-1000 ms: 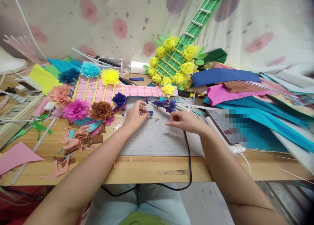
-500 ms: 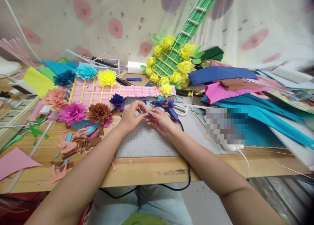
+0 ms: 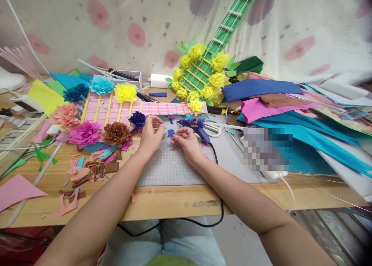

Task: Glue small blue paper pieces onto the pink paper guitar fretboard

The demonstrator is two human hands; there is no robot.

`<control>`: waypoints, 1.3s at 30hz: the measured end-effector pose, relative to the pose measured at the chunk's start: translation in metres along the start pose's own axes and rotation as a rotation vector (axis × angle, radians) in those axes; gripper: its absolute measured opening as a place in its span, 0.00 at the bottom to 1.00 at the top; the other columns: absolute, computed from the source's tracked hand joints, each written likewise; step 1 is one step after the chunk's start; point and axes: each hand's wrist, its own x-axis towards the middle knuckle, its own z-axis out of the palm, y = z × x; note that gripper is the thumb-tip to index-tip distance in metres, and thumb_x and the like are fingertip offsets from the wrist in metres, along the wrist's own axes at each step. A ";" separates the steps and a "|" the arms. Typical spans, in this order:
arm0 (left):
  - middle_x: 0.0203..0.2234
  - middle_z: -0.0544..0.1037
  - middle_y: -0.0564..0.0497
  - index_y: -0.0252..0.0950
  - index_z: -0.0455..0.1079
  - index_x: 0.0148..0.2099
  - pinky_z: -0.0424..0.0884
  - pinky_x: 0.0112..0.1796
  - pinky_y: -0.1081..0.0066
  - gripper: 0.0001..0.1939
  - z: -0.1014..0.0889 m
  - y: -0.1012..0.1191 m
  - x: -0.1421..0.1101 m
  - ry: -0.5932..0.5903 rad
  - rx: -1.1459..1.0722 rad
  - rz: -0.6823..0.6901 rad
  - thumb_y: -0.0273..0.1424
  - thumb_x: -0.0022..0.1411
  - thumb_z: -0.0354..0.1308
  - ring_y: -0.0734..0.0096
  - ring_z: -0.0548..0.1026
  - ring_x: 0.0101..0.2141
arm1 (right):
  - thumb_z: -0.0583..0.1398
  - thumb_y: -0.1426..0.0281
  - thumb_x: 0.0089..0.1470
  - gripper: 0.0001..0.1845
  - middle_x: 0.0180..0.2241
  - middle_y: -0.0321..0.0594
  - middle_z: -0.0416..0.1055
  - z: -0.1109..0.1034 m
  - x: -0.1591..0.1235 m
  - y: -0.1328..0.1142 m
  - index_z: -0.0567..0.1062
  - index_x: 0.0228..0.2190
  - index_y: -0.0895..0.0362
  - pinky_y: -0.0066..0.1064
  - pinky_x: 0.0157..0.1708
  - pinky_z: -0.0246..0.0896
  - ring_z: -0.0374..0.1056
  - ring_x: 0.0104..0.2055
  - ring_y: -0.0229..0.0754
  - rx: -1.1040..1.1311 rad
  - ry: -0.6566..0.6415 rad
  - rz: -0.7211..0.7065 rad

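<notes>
A small blue crepe paper piece [image 3: 171, 133] is pinched at its edge by my right hand [image 3: 188, 143], over the grey cutting mat [image 3: 174, 173]. My left hand [image 3: 151, 134] hangs just to the left of it, thumb and fingers apart, and nothing shows between them. Close behind that hand is a dark blue paper flower [image 3: 137, 119], at the edge of a pink paper guitar [image 3: 95, 107] trimmed with several paper flowers. A blue glue gun [image 3: 195, 124] lies on the mat just beyond my right hand.
Paper scraps [image 3: 87, 171] litter the wooden table [image 3: 174, 204] at left. A green guitar [image 3: 200, 74] with yellow flowers leans against the curtain. Folded coloured paper [image 3: 261, 88] is piled at right. The black cable [image 3: 222, 196] runs over the table's front edge.
My hands, which met at the fingertips, have moved apart. The left hand has let go and drawn left; the blue paper piece now shows in the right hand.
</notes>
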 end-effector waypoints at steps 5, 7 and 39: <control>0.27 0.73 0.55 0.37 0.57 0.39 0.71 0.27 0.72 0.22 0.011 0.003 -0.005 -0.055 -0.170 -0.265 0.32 0.45 0.64 0.74 0.74 0.25 | 0.68 0.68 0.33 0.22 0.22 0.26 0.68 0.000 0.002 0.000 0.61 0.28 0.54 0.28 0.30 0.68 0.70 0.25 0.33 0.038 0.015 -0.062; 0.24 0.74 0.56 0.37 0.57 0.38 0.71 0.27 0.73 0.23 0.012 0.010 -0.008 -0.083 -0.238 -0.324 0.27 0.42 0.65 0.74 0.75 0.24 | 0.68 0.67 0.33 0.23 0.22 0.27 0.69 0.000 0.002 0.000 0.60 0.28 0.53 0.29 0.30 0.68 0.70 0.26 0.34 0.035 0.010 -0.068; 0.25 0.74 0.55 0.38 0.58 0.44 0.69 0.20 0.76 0.24 0.001 -0.001 -0.003 0.000 -0.223 -0.301 0.24 0.44 0.62 0.72 0.74 0.25 | 0.62 0.53 0.42 0.20 0.27 0.41 0.72 -0.067 0.019 -0.057 0.74 0.29 0.58 0.32 0.31 0.60 0.66 0.29 0.41 -1.012 -0.039 -0.177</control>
